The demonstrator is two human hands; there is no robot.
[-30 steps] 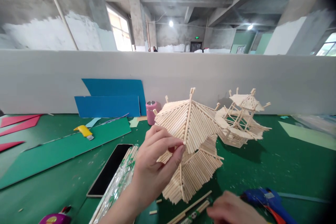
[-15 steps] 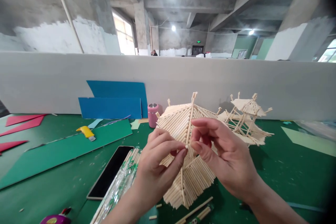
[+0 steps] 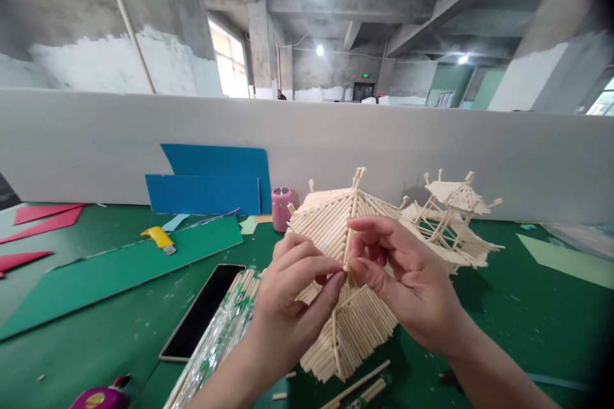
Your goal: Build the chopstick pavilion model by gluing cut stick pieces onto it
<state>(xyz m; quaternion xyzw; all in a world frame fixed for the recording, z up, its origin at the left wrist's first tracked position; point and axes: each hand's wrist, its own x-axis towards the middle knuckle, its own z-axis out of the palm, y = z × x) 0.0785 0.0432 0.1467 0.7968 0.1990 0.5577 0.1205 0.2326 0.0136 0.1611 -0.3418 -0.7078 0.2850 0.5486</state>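
My left hand [image 3: 288, 307] grips the near edge of a roof-shaped model built of thin wooden sticks [image 3: 330, 223], held up above the green table. My right hand [image 3: 407, 287] meets it from the right, thumb and forefinger pinched on the lower end of the ridge stick [image 3: 352, 223] that runs up the roof. A lower tier of sticks [image 3: 355, 339] hangs beneath both hands. A second, smaller stick pavilion [image 3: 451, 217] stands on the table just behind and to the right.
A dark phone [image 3: 204, 310] and a wrapped bundle of sticks [image 3: 220, 332] lie left of my hands. A pink can [image 3: 281, 208], blue boards [image 3: 206, 185], a yellow knife [image 3: 158, 239] and red paper [image 3: 43, 217] sit by the white partition [image 3: 96, 147]. Loose sticks [image 3: 357, 386] lie near the front edge.
My right hand rose from the table by the blue glue gun and pinched the ridge stick beside my left thumb. The view tilted slightly, and the glue gun is out of sight.
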